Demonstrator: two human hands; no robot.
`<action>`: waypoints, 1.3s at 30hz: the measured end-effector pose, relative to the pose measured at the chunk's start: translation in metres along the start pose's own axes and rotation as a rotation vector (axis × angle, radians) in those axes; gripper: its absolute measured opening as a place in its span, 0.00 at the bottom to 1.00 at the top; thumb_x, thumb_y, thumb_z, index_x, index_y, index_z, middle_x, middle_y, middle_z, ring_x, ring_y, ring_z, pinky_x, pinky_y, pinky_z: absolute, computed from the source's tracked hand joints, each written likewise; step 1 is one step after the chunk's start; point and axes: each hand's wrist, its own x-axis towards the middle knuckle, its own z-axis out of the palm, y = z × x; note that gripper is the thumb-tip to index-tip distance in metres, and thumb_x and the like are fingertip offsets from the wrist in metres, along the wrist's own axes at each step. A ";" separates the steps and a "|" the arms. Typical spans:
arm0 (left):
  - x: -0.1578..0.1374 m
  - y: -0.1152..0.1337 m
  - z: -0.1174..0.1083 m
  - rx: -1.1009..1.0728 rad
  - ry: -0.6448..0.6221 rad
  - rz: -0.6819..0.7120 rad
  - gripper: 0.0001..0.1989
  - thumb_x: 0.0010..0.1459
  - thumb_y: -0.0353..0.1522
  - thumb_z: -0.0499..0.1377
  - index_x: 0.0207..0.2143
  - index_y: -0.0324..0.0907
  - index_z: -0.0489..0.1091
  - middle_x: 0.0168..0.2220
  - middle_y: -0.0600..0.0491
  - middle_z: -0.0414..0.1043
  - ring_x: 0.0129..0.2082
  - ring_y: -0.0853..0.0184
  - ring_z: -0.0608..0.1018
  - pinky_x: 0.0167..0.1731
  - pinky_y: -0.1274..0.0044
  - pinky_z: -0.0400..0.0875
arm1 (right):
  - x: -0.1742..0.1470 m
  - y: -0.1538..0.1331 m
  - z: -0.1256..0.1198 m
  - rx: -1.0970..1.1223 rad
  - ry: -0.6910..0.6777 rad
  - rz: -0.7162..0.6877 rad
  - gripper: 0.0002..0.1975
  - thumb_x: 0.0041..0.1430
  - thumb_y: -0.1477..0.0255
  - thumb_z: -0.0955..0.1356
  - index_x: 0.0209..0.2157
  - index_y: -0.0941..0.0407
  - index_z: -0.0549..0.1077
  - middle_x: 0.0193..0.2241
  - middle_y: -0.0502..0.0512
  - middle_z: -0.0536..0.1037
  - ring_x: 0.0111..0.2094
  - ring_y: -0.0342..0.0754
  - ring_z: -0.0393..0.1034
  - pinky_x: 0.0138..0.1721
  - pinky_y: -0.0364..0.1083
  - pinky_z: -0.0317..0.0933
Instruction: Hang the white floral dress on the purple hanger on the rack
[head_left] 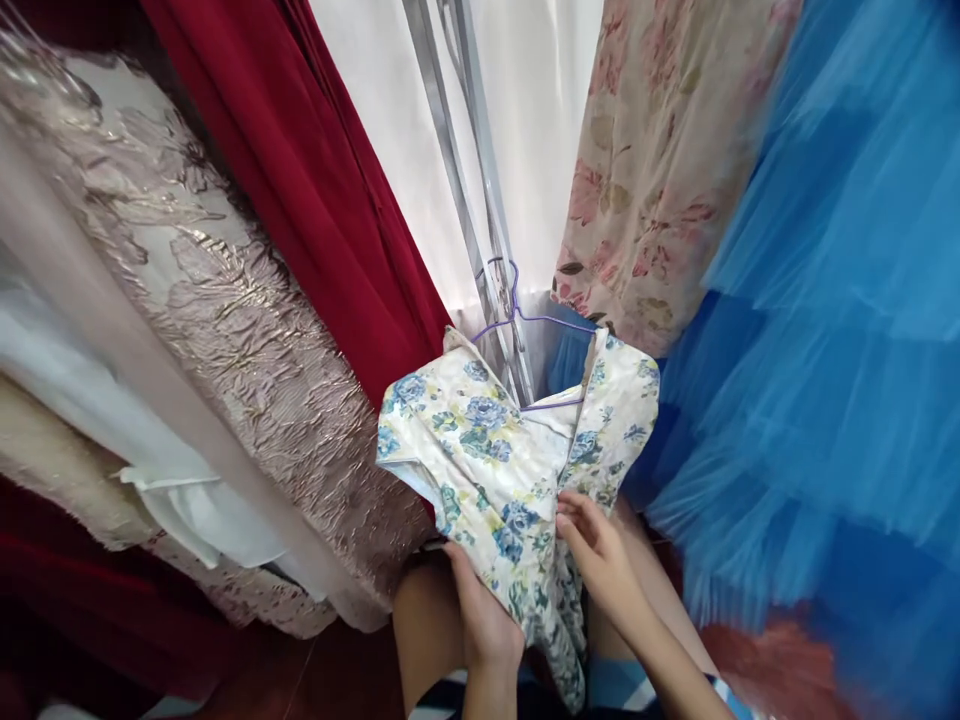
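Note:
A white dress with blue flowers (pixel 487 455), V-necked and short-sleeved, hangs in front of me on a thin purple hanger (pixel 551 318). The hanger's hook is up by a metal pole. At the dress's lower left side, my left hand (pixel 486 620) grips the cloth, its thumb on top and its other fingers hidden underneath. My right hand (pixel 600 555) pinches the overlapping front edge near the waist with bent fingers. Below my hands the cloth gathers into folds that hang between my legs.
Metal rack poles (pixel 469 150) stand behind the hanger before a white curtain (pixel 367 80). To the left hang a dark red garment (pixel 300 180) and a pinkish brocade one (pixel 225 290). A pink floral garment (pixel 645 200) and a ruffled blue tulle dress (pixel 840 330) hang on the right.

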 end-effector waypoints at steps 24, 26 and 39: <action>-0.002 -0.056 -0.022 0.940 -0.309 0.573 0.06 0.62 0.26 0.54 0.31 0.42 0.66 0.31 0.53 0.71 0.34 0.67 0.74 0.37 0.77 0.68 | -0.024 -0.015 -0.006 0.130 -0.191 0.364 0.14 0.56 0.63 0.71 0.24 0.57 0.70 0.14 0.46 0.66 0.14 0.38 0.53 0.17 0.40 0.44; -0.003 -0.057 -0.022 0.942 -0.325 0.561 0.08 0.62 0.25 0.53 0.29 0.42 0.63 0.30 0.53 0.69 0.33 0.67 0.73 0.36 0.77 0.67 | -0.018 -0.020 -0.005 0.212 -0.148 0.397 0.16 0.54 0.63 0.72 0.21 0.58 0.70 0.13 0.47 0.66 0.13 0.37 0.52 0.16 0.40 0.43; 0.014 -0.075 0.012 1.132 -0.480 0.538 0.05 0.57 0.25 0.56 0.32 0.43 0.66 0.33 0.53 0.73 0.32 0.68 0.74 0.33 0.78 0.67 | 0.114 -0.123 0.029 0.253 0.070 -0.042 0.06 0.43 0.75 0.74 0.20 0.60 0.74 0.13 0.46 0.66 0.14 0.35 0.53 0.13 0.37 0.42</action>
